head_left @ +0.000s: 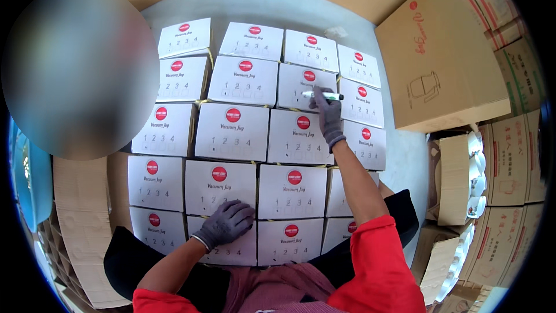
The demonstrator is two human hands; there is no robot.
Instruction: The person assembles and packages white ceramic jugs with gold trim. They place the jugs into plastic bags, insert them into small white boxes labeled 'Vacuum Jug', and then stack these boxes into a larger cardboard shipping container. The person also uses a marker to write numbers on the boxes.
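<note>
White cartons [234, 119] stand in close rows before me, each top printed with a red round logo and a row of numbered squares. In my right hand [330, 117], in a grey glove, is a white marker pen [333, 97] with green print. Its tip points left, over the top of a carton [288, 81] in the second row from the back. My left hand [227, 223], also gloved in grey, rests with spread fingers across the seam between two nearer cartons. Small dark marks show near the first square on several tops.
Large brown cartons [446, 64] stand at the right and along the back. White round items [477, 165] in an opened brown box sit at the right. Brown cardboard [84, 220] and a blue basin [30, 179] lie at the left. Yellow straps [202, 102] run between the white cartons.
</note>
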